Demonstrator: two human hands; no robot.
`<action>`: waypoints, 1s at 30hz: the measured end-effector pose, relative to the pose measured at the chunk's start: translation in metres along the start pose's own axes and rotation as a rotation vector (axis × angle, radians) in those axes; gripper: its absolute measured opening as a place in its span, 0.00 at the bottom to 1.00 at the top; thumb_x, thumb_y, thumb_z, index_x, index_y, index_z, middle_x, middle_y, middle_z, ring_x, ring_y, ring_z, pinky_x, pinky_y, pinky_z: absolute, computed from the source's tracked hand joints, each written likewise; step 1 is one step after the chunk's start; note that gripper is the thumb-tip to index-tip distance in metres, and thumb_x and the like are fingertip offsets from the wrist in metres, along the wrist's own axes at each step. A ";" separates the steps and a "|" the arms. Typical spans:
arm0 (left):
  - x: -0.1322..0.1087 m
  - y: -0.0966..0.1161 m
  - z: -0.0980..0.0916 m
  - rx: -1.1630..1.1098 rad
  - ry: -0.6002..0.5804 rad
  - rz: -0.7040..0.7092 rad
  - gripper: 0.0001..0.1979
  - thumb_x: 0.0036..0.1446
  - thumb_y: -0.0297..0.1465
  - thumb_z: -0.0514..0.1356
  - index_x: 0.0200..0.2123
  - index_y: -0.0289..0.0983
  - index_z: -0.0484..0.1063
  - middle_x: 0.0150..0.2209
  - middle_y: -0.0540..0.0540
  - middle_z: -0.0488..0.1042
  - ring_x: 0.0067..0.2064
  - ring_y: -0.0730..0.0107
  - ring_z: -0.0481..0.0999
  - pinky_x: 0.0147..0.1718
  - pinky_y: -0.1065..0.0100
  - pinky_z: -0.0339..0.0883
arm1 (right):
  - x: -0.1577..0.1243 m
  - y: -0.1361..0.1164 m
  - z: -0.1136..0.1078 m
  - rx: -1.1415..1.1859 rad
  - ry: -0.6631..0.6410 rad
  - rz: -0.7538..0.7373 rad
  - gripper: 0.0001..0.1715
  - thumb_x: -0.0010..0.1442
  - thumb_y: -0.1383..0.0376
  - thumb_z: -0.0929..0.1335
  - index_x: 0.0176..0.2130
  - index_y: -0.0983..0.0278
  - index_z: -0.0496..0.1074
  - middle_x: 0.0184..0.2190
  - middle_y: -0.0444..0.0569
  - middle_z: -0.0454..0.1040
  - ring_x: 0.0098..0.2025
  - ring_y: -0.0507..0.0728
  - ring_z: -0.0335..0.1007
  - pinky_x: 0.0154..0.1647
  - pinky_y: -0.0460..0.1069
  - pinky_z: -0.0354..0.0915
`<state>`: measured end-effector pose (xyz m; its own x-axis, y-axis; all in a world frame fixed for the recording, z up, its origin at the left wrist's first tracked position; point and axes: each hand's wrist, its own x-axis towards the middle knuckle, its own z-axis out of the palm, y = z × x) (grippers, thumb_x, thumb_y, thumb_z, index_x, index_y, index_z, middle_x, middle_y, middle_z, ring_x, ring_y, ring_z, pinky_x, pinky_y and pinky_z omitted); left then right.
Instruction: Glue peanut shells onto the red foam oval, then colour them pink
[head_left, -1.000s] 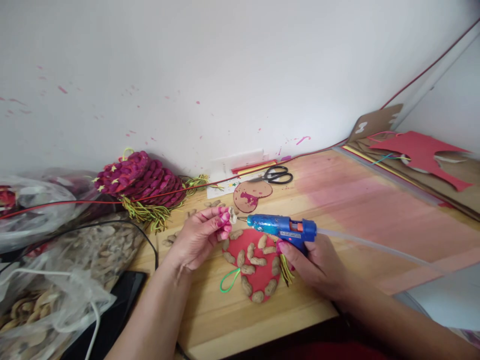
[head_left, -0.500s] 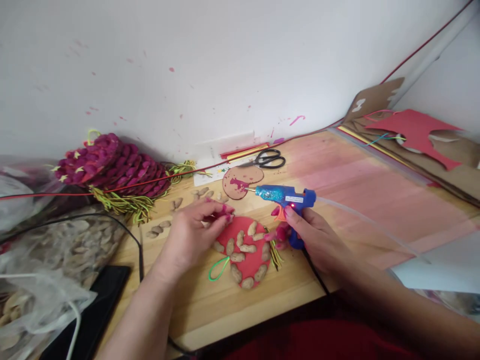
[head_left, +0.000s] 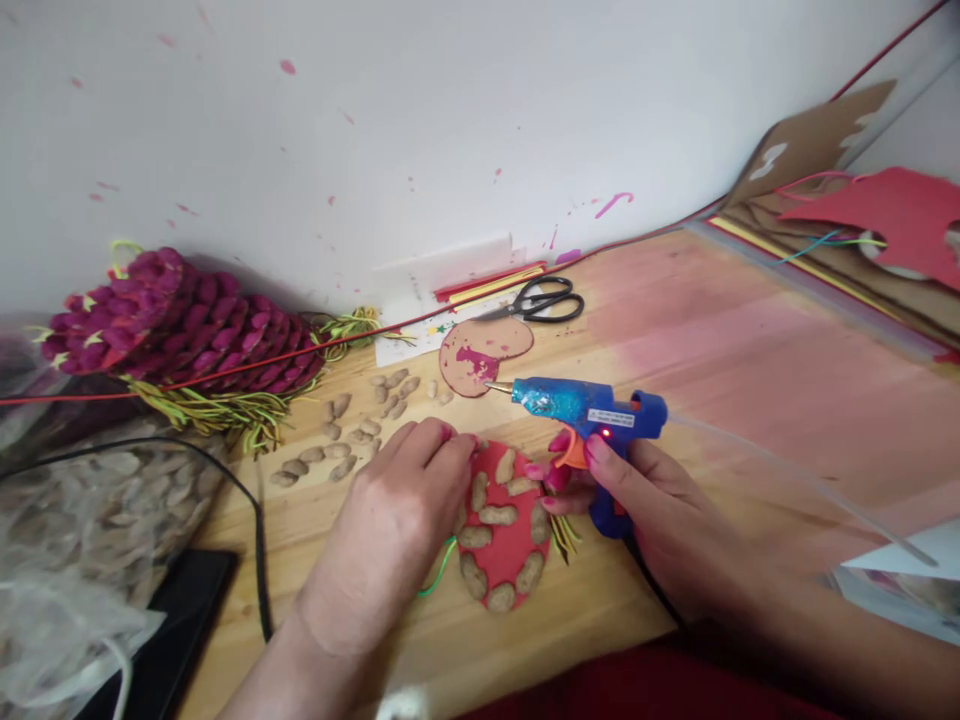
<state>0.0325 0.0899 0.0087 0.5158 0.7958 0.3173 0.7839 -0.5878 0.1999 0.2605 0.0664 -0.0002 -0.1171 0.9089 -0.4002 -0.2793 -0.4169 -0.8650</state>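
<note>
I judge this as gluing peanuts point(head_left: 499, 515): my right hand point(head_left: 649, 495) grips the glue gun point(head_left: 570, 403); my left hand point(head_left: 401, 490) curls over the edge of the red cutout point(head_left: 508, 550) on the desk point(head_left: 592, 615). Whether its fingers hold anything, I can't tell. Next probably calls for steady pressing.

Your right hand point(head_left: 637, 500) has pink nails. Your glue gun point(head_left: 576, 402) is blue with an orange trigger point(head_left: 574, 451). Your near card point(head_left: 504, 550) is red, its peanuts point(head_left: 498, 515) tan. Far left, the bumpy stack point(head_left: 217, 325) is purple-pink. The far wall point(head_left: 420, 120) is white with pink spots.
</note>
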 end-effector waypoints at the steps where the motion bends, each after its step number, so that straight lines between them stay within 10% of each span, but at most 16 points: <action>1: -0.001 0.000 0.001 0.010 -0.003 0.000 0.07 0.67 0.29 0.55 0.44 0.39 0.73 0.39 0.44 0.73 0.38 0.66 0.73 0.37 0.66 0.69 | 0.000 0.000 0.000 0.014 0.007 0.008 0.26 0.55 0.44 0.73 0.40 0.62 0.74 0.38 0.50 0.81 0.37 0.57 0.81 0.42 0.53 0.77; 30: 0.005 0.008 -0.001 0.105 -0.100 -0.011 0.10 0.65 0.29 0.57 0.49 0.39 0.73 0.40 0.43 0.73 0.40 0.62 0.72 0.37 0.62 0.67 | 0.001 -0.001 -0.004 -0.059 -0.109 -0.050 0.20 0.62 0.48 0.70 0.46 0.57 0.78 0.37 0.48 0.82 0.40 0.57 0.79 0.38 0.50 0.75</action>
<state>0.0411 0.0891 0.0127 0.5351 0.8154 0.2207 0.8186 -0.5651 0.1031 0.2649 0.0679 -0.0013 -0.2086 0.9228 -0.3239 -0.2314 -0.3684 -0.9004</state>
